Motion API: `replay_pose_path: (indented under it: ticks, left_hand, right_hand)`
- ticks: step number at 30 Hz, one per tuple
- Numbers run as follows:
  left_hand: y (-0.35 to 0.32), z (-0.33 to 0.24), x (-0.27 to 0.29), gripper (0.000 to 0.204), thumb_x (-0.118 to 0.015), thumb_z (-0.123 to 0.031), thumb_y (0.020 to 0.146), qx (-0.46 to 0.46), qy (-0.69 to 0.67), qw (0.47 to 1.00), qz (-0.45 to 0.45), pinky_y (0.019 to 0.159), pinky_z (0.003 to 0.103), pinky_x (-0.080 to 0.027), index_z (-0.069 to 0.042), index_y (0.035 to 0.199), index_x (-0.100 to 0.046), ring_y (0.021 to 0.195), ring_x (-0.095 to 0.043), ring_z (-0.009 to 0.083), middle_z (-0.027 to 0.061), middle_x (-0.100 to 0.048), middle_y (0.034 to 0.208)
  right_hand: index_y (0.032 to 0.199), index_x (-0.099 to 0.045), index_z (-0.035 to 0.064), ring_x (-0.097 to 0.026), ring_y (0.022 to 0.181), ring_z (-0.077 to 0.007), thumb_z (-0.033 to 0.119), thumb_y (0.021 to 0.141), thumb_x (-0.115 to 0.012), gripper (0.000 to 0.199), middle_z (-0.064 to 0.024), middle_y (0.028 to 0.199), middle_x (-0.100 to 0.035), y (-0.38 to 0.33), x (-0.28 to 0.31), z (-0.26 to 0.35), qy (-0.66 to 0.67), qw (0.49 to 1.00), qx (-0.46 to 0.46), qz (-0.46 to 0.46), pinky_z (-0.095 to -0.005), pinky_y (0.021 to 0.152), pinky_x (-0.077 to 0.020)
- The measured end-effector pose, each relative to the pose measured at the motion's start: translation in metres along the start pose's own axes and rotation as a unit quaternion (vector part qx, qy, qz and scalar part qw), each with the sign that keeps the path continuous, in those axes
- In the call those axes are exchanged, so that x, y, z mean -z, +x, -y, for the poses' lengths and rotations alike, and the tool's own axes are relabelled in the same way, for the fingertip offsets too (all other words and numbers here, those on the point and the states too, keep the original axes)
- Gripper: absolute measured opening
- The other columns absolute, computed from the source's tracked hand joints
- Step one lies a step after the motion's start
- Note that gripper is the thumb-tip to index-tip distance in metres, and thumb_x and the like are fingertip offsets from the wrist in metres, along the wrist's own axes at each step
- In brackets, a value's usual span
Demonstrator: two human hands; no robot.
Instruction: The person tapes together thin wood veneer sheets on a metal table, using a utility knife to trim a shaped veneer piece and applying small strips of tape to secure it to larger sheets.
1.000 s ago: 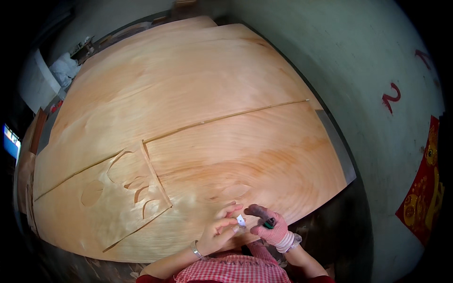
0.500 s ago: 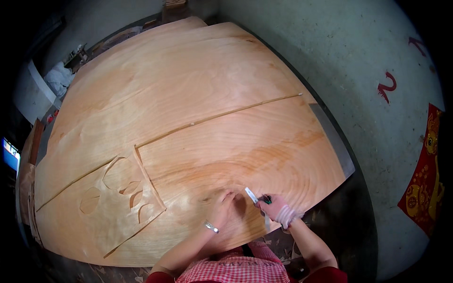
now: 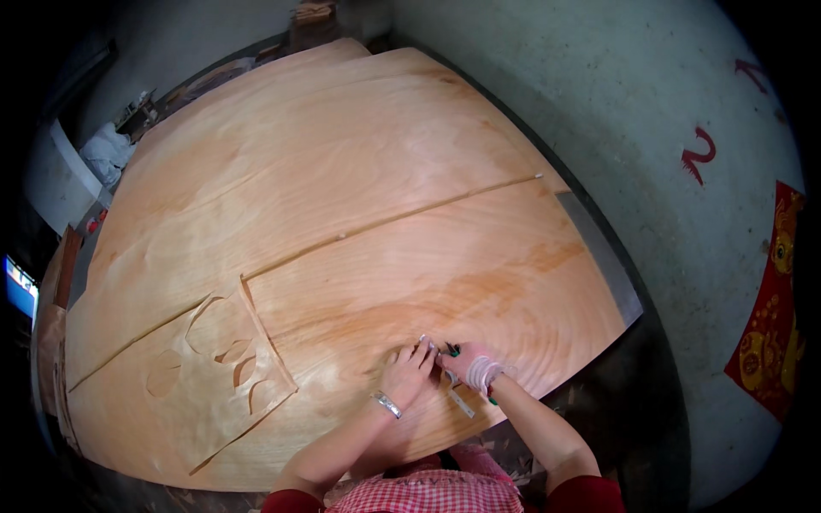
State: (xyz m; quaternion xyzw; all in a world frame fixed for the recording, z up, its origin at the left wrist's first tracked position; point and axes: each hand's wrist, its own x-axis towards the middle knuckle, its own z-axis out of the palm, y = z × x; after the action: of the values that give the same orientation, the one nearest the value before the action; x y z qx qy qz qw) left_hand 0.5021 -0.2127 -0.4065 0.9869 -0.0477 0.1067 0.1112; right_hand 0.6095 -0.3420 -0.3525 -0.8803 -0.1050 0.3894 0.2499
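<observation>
Pale wood veneer (image 3: 359,214) in broad thin sheets covers the whole work surface, and both hands meet on the near sheet close to its front edge. The right hand (image 3: 473,369), its fingers wrapped in pale tape, is closed around a small green-handled cutting tool (image 3: 453,350) whose tip rests on the veneer; the left hand (image 3: 409,369), a silver bracelet (image 3: 386,403) at its wrist, lies with fingers bent and pressed down on the sheet just beside the tool. A narrow pale strip (image 3: 460,402) lies on the veneer just beneath the right wrist. To the left of the hands sits a smaller veneer piece (image 3: 205,376) with curved cut-out holes, its edges lifted slightly. The front edge of the veneer curves just below the hands; most of the sheet stretches open beyond them. To the right of the veneer, a grey wall (image 3: 599,103) bears painted red marks, and a red and gold poster (image 3: 770,316) hangs farther right. Since half a second ago the left hand has slid toward the right until the fingertips meet at the tool.
</observation>
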Motion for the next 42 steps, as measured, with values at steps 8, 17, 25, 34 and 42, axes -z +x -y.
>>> replay_pose_path:
  ticks: [8, 17, 25, 34, 42]
  left_hand:
    - [0.006, -0.002, 0.011, 0.039, -0.044, -0.015, 0.083, -0.016, 0.015, 0.995, 0.099, 0.08, 0.036, -0.043, -0.014, 0.121, -0.051, 0.108, -0.046, 0.023, 0.0106, -0.039, 0.134]
    - [-0.047, 0.016, 0.003, 0.034, -0.055, -0.018, 0.084, 0.222, -0.457, 0.861, -0.034, 0.088, 0.037, -0.042, -0.005, 0.115, -0.052, 0.109, -0.047, 0.0304, 0.013, -0.047, 0.126]
    - [-0.076, 0.053, -0.01, 0.044, -0.052, -0.013, 0.083, 0.083, -0.105, 0.989, -0.06, 0.102, 0.037, -0.032, -0.002, 0.125, -0.045, 0.124, -0.037, 0.029, 0.0173, -0.04, 0.133]
    - [-0.055, 0.045, 0.003, 0.056, -0.059, -0.025, 0.075, 0.024, -0.057, 0.998, 0.012, 0.105, 0.047, -0.024, 0.0, 0.123, -0.046, 0.128, -0.031, 0.0324, 0.0193, -0.036, 0.135]
    - [-0.056, 0.038, 0.031, 0.059, -0.063, -0.034, 0.071, 0.0, -0.098, 0.994, 0.049, 0.104, 0.051, -0.022, -0.007, 0.122, -0.05, 0.127, -0.028, 0.0408, 0.0246, -0.028, 0.138]
  right_hand:
    - [0.092, -0.065, 0.0053, -0.063, 0.075, -0.0303, 0.035, 0.077, -0.057, 0.034, -0.0152, 0.082, -0.065, -0.018, 0.02, -0.012, -0.224, 0.974, -0.006, -0.018, -0.0395, 0.069, -0.0495]
    - [0.081, -0.062, 0.0006, -0.05, 0.049, -0.014, 0.028, 0.078, -0.062, 0.028, -0.0061, 0.059, -0.056, -0.01, 0.006, -0.015, 0.081, 0.993, 0.064, 0.059, -0.029, 0.046, -0.041]
    - [0.084, -0.06, 0.004, -0.049, 0.048, -0.0125, 0.025, 0.076, -0.062, 0.023, -0.0043, 0.06, -0.055, -0.012, -0.038, 0.056, 0.089, 0.99, -0.009, 0.105, -0.0274, 0.044, -0.0405]
    - [0.098, -0.061, 0.0077, -0.061, 0.08, -0.0332, 0.037, 0.077, -0.056, 0.037, -0.0166, 0.086, -0.064, 0.001, -0.06, 0.034, -0.015, 0.994, 0.05, 0.092, -0.0396, 0.07, -0.0481]
    - [0.098, -0.057, 0.0094, -0.061, 0.077, -0.0347, 0.023, 0.077, -0.058, 0.025, -0.0165, 0.081, -0.063, -0.054, -0.052, 0.049, -0.218, 0.927, 0.305, -0.016, -0.044, 0.067, -0.0491]
